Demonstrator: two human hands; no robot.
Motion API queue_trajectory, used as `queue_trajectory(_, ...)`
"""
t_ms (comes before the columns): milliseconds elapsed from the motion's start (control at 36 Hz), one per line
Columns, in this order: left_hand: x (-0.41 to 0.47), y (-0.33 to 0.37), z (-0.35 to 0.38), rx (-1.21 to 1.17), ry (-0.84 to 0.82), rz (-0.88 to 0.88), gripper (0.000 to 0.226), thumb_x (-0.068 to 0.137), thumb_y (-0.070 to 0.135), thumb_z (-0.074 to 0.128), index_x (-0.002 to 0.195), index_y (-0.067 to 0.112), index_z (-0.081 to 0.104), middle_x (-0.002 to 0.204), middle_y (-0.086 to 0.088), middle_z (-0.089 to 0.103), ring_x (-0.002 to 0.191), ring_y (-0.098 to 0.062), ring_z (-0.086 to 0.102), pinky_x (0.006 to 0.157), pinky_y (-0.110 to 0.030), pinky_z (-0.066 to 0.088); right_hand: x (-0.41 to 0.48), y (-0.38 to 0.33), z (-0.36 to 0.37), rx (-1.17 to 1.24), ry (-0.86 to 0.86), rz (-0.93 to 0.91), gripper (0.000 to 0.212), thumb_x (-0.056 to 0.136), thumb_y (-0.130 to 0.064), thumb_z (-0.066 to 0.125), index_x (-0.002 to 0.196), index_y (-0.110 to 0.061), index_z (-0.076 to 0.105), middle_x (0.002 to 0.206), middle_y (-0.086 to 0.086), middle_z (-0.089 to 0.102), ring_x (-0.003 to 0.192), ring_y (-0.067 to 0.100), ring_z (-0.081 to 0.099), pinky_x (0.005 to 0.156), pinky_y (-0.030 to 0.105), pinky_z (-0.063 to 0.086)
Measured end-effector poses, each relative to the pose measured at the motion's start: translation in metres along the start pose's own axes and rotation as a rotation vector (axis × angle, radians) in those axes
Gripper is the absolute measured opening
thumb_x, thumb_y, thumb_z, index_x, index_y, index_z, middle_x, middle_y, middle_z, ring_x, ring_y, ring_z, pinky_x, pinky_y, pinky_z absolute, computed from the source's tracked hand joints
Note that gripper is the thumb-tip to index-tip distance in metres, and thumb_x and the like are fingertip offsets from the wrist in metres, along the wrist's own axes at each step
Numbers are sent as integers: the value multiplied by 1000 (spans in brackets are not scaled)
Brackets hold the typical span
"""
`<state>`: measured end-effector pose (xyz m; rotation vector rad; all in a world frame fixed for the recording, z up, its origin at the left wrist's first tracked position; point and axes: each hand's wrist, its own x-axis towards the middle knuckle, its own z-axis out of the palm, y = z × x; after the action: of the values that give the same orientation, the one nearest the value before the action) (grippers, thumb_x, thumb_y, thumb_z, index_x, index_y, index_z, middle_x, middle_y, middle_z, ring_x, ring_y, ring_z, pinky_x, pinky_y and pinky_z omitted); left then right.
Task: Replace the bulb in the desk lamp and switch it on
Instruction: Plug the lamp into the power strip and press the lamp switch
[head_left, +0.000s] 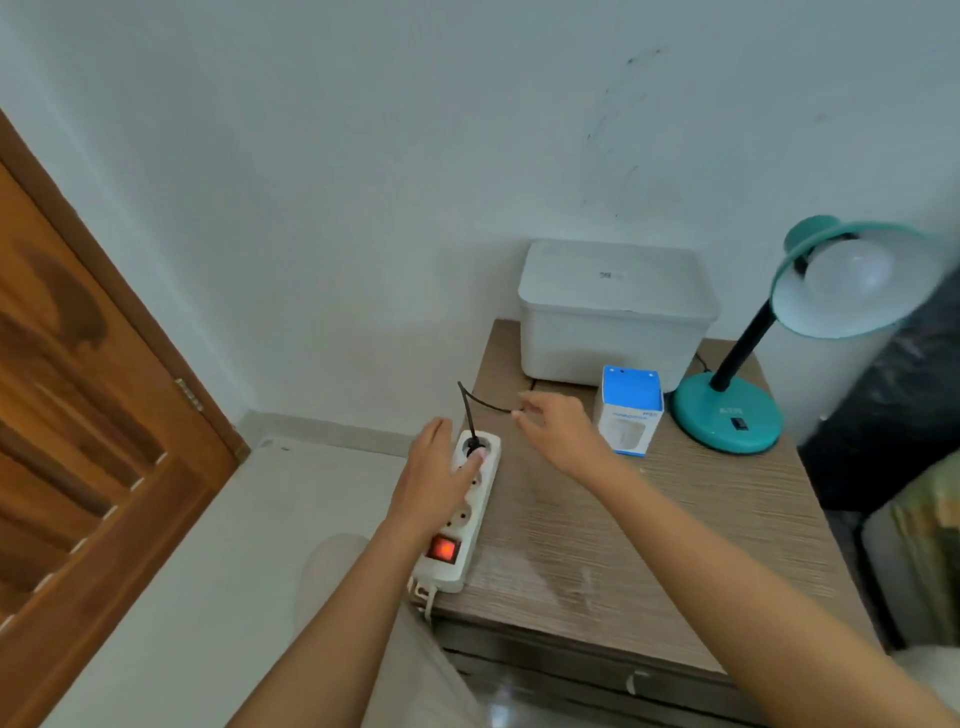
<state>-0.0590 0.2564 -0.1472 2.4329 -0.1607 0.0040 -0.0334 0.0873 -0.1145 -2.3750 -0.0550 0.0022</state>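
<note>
Your left hand (434, 475) lay flat and palm-down on the white power strip (464, 512), fingers together and stretched out, the thumb pressed beside the black plug (474, 445) seated in the far socket. It gripped nothing. The strip ran along the left edge of the wood-grain bedside table (649, 525), and its red rocker switch (443, 550) glowed at the near end.

Your right hand (558, 428) hovered above the tabletop just past the strip, fingers loosely spread and slightly curled, empty, with the fingertips close to the black cord (485, 402) that looped up from the plug; I couldn't tell whether they touched it.

Just beyond that hand stood a blue-and-white bulb box (629, 410), upright, with a printed bulb picture on its front. Its blue lettering was too blurred to read.

To the right stood the teal desk lamp (727, 413), its round base on the table with a small black switch and a faint unreadable mark. A white bulb (844, 267) sat in the tilted shade.

Behind the box, against the wall, sat a white lidded container (615, 312); its small dark logo was illegible.
</note>
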Motion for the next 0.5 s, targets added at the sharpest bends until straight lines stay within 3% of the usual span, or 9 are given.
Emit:
queue_trajectory(83,18,28,-11,9,42,42,61,95,43,42,143,7,27,153,-9,24,142,-20,21,112,-32,21,-9,7,-40,-49,80,27,32,94,-25,48,110,0,61,114,20,64,110,32,56,88,35,43)
queue_trajectory(194,45,84,-6,-2,36,172,54,97,38,42,139,5,35,146,-10,36,135,-23,33,106,-29,27,-23,32,-91,-100,147,123,34,96,-25,43,105,3,59,111,21,62,110,36,53,89,39,40)
queue_trajectory(306,64,144,25,-7,-76,283,51,96,35,45,136,4,39,142,-14,40,132,-26,37,104,-30,29,-38,68,-130,-137,193,254,42,96,-28,42,127,-1,50,135,20,52,125,33,46,102,39,37)
queue_trajectory(417,68,191,72,-18,-228,368,55,97,36,44,140,4,33,146,-11,35,134,-22,33,105,-27,26,-51,109,-156,-183,191,385,44,97,-29,41,131,-2,46,136,21,50,125,34,46,103,40,37)
queue_trajectory(500,67,215,109,-37,-299,430,46,97,32,44,135,6,40,137,-10,43,126,-23,41,95,-24,31,-56,143,-167,-169,180,453,45,97,-28,42,131,0,45,135,22,50,124,35,47,103,41,39)
